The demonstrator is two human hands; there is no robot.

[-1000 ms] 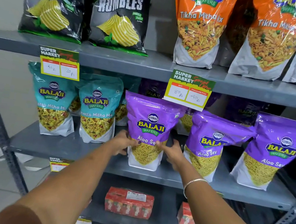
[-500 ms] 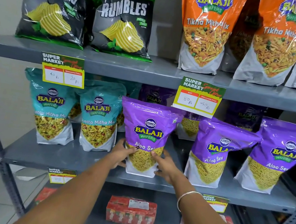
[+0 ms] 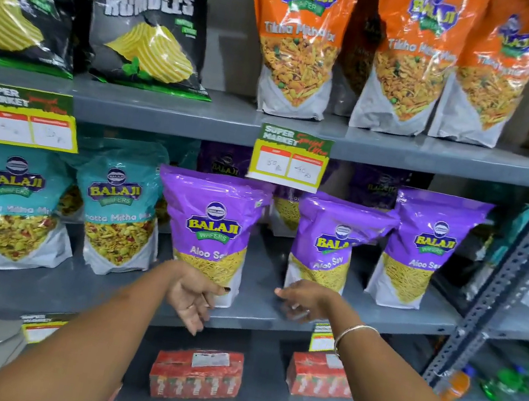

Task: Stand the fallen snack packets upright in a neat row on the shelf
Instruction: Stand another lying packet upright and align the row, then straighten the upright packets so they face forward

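Note:
On the middle grey shelf [image 3: 96, 291] a purple Aloo Sev packet [image 3: 212, 226] stands upright. To its right stand a second purple packet [image 3: 331, 242], leaning a little, and a third purple packet [image 3: 421, 249]. Two teal Khatta Mitha packets [image 3: 19, 196] [image 3: 119, 208] stand to the left. My left hand [image 3: 194, 295] hangs open just in front of the first purple packet's lower edge, holding nothing. My right hand [image 3: 302, 301] is open below the second purple packet, apart from it. More purple packets sit behind in shadow.
The top shelf carries two black Rumbles packets [image 3: 148, 29] and orange Tikha Mitha packets [image 3: 299, 39]. Price tags [image 3: 288, 159] hang from its edge. Red cartons [image 3: 195, 375] lie on the lower shelf. A perforated steel upright [image 3: 514, 274] stands at the right, bottles beyond.
Both hands have let go of the first purple packet and drawn back and apart. The packet stays standing. The camera has shifted closer and rightward.

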